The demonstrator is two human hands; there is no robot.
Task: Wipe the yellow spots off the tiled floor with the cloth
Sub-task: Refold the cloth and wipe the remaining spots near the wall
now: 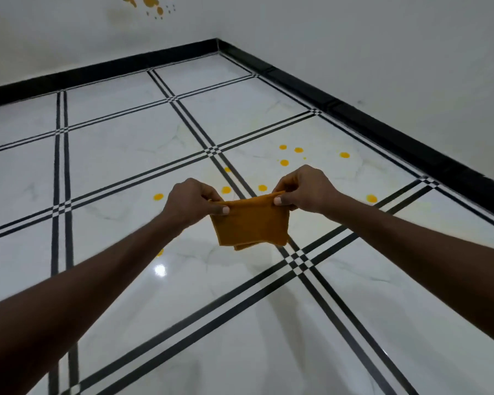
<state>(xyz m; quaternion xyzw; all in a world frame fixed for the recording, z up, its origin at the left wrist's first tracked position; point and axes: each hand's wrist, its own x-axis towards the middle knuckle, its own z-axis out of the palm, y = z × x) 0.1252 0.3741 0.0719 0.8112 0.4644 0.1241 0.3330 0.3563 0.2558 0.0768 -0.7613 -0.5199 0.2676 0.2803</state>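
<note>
Place: room corner indoors, kind not determinable.
Floor: glossy white marble-look tiled floor (120, 155), black stripe borders.
Walls: plain white wall (382, 38), black skirting (382, 121).

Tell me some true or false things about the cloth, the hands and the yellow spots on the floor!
1. Both hands hold the cloth. True: the left hand and the right hand pinch its top edge.
2. The cloth is blue. False: it is orange-brown.
3. The cloth lies flat on the floor. False: it hangs folded in the air between the hands.
4. Yellow spots are on the white tiles beyond the hands. True.
5. The floor has red lines. False: the lines between the tiles are black.
6. Yellow marks are also on the wall. True.
</note>
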